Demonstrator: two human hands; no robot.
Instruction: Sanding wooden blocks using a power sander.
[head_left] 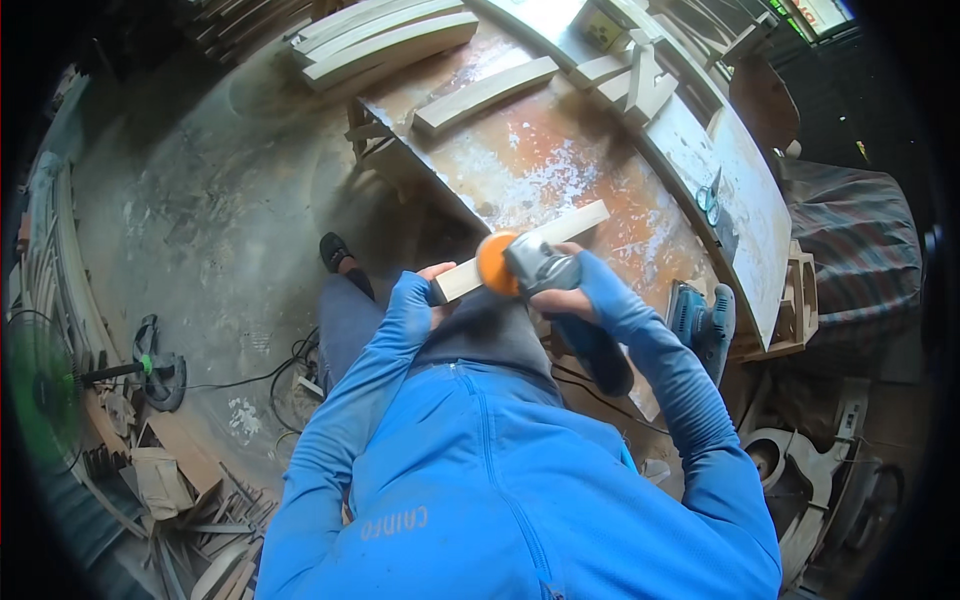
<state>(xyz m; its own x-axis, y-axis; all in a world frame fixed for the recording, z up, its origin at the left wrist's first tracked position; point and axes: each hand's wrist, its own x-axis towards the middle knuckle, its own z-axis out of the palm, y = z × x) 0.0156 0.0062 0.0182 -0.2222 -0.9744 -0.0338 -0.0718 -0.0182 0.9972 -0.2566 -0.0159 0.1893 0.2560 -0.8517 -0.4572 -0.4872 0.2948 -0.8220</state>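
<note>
A pale wooden bar (575, 223) lies slantwise in front of me, its far part over the worn, paint-stained table (505, 205). Around its near end my left hand (432, 290) is closed, partly covered by the blue sleeve. My right hand (568, 298) grips an angle grinder (538, 262) by its head, with the dark body extending below the hand. The grinder's round orange disc (496, 262) is at the bar's surface, just right of the left hand. Whether disc and wood actually touch, I cannot tell.
Curved wooden pieces (395, 50) are stacked at the table's far end; another piece (485, 95) lies nearer. Blue power sanders (700, 318) stand on the right, beside a white curved panel (740, 225). Cables (290, 365) cross the floor. A fan (45, 390) and wood scraps (215, 540) are left.
</note>
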